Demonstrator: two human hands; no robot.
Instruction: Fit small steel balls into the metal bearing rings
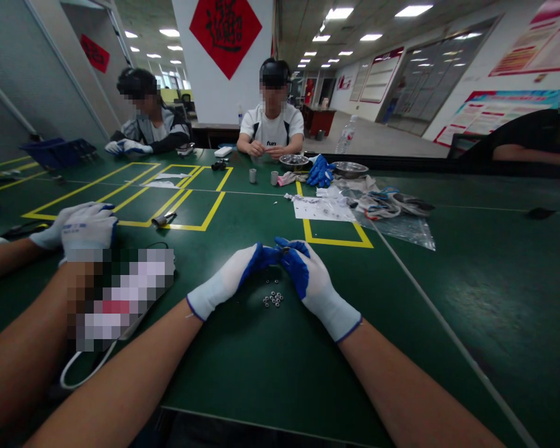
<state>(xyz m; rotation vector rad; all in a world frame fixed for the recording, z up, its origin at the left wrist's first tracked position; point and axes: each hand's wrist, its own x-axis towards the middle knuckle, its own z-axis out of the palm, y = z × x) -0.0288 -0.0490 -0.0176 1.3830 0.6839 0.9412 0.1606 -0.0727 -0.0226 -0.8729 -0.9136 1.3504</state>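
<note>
My left hand [240, 270], in a white glove with blue coated fingers, meets my right hand [310, 274] above the green table [242, 367]. The right hand wears a matching glove. The fingers of both are closed together around something small and dark at the fingertips, too little of which shows to name it. Just below and between the hands, several small metal rings [273, 300], perhaps nuts, lie in a loose cluster. Two more sit apart, closer to the fingers.
On the left a co-worker's gloved hands [86, 227] rest near a metal cylindrical part [163, 219]. Beyond my hands lie a white paper [324, 208], work gloves [392, 202], a plastic bag [410, 231], metal dishes [350, 168] and small grey cups [252, 176]. Two people sit across.
</note>
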